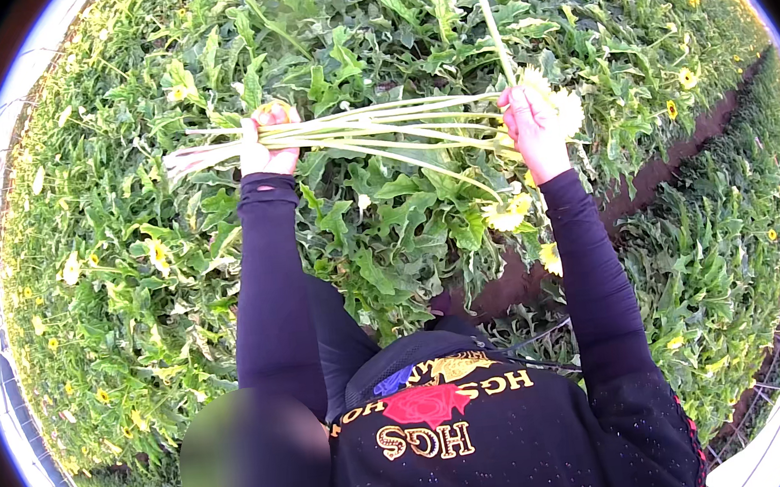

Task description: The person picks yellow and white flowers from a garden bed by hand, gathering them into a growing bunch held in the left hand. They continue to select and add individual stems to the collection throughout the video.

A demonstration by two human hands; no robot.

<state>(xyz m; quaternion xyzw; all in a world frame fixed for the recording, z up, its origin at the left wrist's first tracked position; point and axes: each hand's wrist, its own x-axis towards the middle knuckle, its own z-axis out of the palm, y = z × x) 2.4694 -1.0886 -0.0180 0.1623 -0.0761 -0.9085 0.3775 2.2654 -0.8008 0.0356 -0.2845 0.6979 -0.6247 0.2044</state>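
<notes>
My left hand point(273, 145) is closed around a bundle of long pale-green flower stems point(379, 126). Their cut ends stick out past the hand to the left, and something orange-yellow shows at its fingertips, too small to tell what. My right hand point(532, 121) grips near the bundle's far end, beside pale-yellow gerbera-like flower heads point(567, 112), partly hiding them. From that hand a single thicker stem point(489, 19) runs up and out at the top of the view. One yellow flower head point(508, 213) hangs lower, on a stem bending away from the bundle.
Dense leafy plants point(390, 243) fill the bed under both hands, with yellow blooms point(159, 257) scattered among them. A brown soil path point(676, 145) runs between rows on the right. Thin wires point(770, 386) cross at the lower right.
</notes>
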